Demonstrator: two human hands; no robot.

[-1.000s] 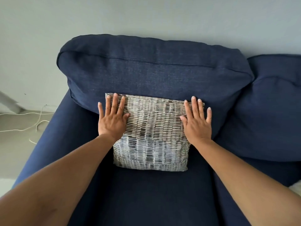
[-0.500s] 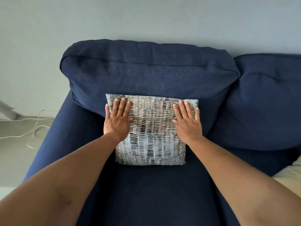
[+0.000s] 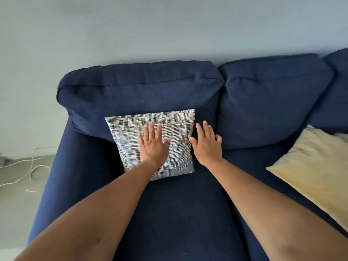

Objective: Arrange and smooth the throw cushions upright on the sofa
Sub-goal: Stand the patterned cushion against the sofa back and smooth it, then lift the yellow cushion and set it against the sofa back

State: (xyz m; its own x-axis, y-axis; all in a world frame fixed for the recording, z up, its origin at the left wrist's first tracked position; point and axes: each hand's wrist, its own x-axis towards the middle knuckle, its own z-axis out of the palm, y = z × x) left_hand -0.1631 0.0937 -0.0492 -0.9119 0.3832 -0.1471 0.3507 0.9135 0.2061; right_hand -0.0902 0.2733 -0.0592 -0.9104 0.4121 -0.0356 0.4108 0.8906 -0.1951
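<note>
Both hands have shifted rightward across the woven cushion [image 3: 156, 142]: the left hand [image 3: 153, 146], at the cushion's left edge before, now lies flat on its middle, fingers spread, holding nothing. Its partner, the right hand [image 3: 207, 146], has slid off the right edge and sits open beside the cushion, thumb near its side; whether it touches the fabric I cannot tell. Grey-and-white with a dashed weave, the cushion stands upright, slightly tilted, on the seat of the navy sofa [image 3: 178, 213], leaning against the left back cushion [image 3: 141, 89]. A pale yellow cushion [image 3: 316, 166] has come into view, lying flat on the seat to the right, well apart.
</note>
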